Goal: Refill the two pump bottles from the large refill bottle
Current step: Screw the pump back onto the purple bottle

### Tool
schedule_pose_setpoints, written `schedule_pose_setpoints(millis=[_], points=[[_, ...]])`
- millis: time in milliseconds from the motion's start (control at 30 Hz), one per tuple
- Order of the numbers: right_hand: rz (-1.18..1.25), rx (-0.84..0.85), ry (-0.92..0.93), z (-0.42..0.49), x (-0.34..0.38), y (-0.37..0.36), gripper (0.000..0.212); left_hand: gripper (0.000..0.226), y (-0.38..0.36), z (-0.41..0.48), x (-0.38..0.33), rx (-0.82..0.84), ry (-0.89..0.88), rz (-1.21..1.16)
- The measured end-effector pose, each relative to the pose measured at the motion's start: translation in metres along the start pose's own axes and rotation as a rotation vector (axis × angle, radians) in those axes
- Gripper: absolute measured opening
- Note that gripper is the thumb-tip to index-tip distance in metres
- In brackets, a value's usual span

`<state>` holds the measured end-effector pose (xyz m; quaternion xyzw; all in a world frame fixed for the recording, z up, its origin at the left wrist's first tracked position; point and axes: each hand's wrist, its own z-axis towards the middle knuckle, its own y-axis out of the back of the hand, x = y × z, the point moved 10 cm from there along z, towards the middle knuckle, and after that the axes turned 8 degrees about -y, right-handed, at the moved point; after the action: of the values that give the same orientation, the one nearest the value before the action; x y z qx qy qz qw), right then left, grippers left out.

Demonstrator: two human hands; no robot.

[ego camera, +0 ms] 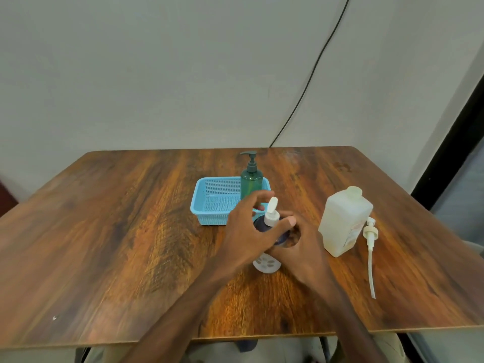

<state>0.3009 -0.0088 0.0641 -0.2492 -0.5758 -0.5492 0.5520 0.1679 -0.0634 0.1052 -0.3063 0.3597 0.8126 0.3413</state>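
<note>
Head view: at frame centre, the dark pump bottle (272, 231) is gripped by the right hand (301, 247), while the left hand (243, 226) is curled loosely around its white pump (271, 212). The refill bottle (344, 221) stands uncapped at centre right, well inside the table (104, 231) edge. The green pump bottle (251, 176) sits in the blue basket (209, 203) behind. The left half of the frame is open wood.

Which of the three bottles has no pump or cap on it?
The large white refill bottle on the right: its neck is open. The green bottle and the held bottle keep pumps.

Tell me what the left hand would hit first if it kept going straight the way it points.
Probably the blue basket: the left hand reaches forward over the dark pump bottle, and the basket lies just beyond its fingers. Depth is unclear.
</note>
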Motion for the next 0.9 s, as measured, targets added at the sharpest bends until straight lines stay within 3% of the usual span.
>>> schedule_pose_setpoints(millis=[100,233,433,500,700,900], points=[[-0.008,0.013,0.009,0.001,-0.001,-0.001,0.060,0.043,0.020,-0.001,0.009,-0.101,0.017,0.024],[-0.010,0.012,0.007,0.002,-0.003,-0.002,0.067,0.031,0.027,-0.005,0.007,-0.023,-0.020,-0.016],[0.007,0.002,0.011,0.003,-0.003,-0.001,0.065,0.048,0.002,-0.014,0.000,0.008,0.010,-0.024],[0.013,0.001,0.017,0.003,-0.003,-0.002,0.059,0.056,-0.004,-0.016,-0.002,-0.038,0.013,-0.032],[0.030,-0.007,-0.006,0.001,-0.007,-0.002,0.065,0.039,0.015,-0.013,0.001,-0.214,-0.011,0.094],[0.065,-0.010,0.006,-0.001,-0.003,-0.001,0.068,0.023,0.013,0.002,-0.003,-0.017,-0.118,0.085]])
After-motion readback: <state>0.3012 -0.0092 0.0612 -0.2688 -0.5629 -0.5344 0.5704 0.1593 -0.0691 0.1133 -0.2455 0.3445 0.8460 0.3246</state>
